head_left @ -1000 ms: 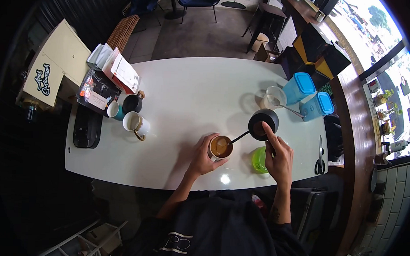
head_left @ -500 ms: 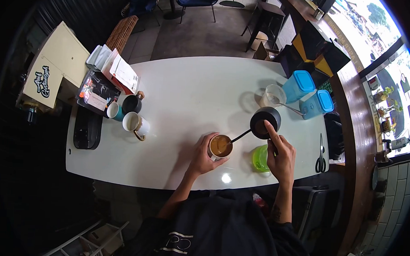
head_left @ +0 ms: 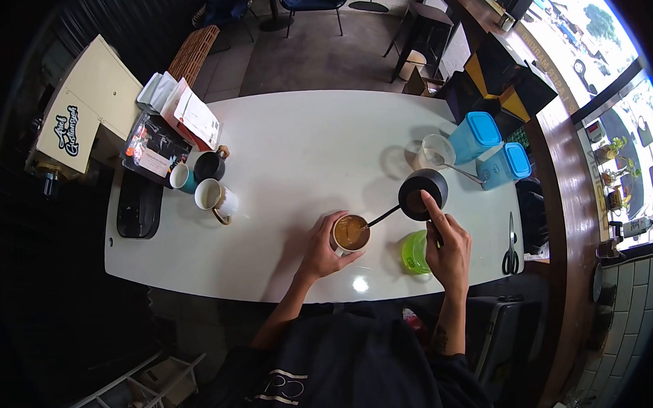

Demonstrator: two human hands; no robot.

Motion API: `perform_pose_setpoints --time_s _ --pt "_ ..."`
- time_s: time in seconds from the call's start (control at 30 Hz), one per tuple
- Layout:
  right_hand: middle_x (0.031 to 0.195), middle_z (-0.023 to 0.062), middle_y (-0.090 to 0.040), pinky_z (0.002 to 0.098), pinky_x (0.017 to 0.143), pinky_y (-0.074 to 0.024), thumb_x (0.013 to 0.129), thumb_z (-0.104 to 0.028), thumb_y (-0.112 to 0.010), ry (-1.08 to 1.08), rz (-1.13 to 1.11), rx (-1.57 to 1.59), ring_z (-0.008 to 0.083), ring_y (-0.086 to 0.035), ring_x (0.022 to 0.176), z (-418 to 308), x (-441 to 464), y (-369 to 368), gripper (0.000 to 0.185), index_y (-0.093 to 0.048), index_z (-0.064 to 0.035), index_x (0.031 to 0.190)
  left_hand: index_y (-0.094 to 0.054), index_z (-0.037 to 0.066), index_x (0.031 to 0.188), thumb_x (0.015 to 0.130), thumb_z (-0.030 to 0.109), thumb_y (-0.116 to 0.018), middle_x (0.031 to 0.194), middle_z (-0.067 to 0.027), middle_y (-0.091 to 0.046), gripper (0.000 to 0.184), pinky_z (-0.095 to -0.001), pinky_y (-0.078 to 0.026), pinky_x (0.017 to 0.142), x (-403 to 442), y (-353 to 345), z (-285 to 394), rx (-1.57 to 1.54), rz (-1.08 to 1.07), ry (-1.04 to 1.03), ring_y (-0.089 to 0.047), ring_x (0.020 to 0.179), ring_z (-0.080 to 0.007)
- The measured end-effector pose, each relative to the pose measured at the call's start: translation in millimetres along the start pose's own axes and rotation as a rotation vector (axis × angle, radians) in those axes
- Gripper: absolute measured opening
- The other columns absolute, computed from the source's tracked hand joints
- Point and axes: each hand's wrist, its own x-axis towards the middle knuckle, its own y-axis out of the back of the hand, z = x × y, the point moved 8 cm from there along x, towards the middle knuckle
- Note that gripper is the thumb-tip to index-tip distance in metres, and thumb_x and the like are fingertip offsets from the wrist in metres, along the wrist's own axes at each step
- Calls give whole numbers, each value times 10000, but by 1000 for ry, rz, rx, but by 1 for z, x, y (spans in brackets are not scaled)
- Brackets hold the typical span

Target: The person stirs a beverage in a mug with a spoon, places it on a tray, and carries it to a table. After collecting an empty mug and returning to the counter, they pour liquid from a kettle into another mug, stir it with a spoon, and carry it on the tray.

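My left hand (head_left: 325, 250) is wrapped round a white cup (head_left: 351, 234) with brown, coffee-like liquid in it. In my right hand (head_left: 448, 251) is the handle of a black gooseneck kettle (head_left: 423, 195), my index finger stretched over its lid. The kettle's thin spout reaches left to the cup's rim, and a thin stream seems to fall into the cup. Just below the kettle a bright green cup (head_left: 415, 252) stands on the white table (head_left: 307, 146), partly hidden by my right hand.
Several mugs (head_left: 216, 199) stand at the left beside a dark menu board (head_left: 156, 149) and papers (head_left: 193, 116). Blue-lidded containers (head_left: 475, 136) and a clear cup with a spoon (head_left: 437, 152) are at the back right. Scissors (head_left: 511, 246) lie near the right edge.
Both hands, the cup and the kettle stay nearly still. The liquid's surface in the cup looks slightly different, with the pale streaks shifted.
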Motion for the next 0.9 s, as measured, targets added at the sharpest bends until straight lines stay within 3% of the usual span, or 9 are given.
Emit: perform_pose_setpoints --time_s 0.7,0.9 --pt "653 95 -532 422 561 -446 842 71 -627 34 22 26 273 -527 546 -7 6 -9 748 -550 -321 1474 -538 70 1324 641 240 -941 1259 -151 -614 811 -426 -527 983 1 3 4 42 17 -4 -627 1155 -332" --pt "653 87 -526 424 556 -442 834 64 -630 79 -84 -44 271 -547 560 -8 -4 -12 740 -563 -319 1463 -543 69 1321 645 246 -943 1253 -148 -617 806 -417 -537 970 0 3 4 41 39 -27 -640 1138 -325"
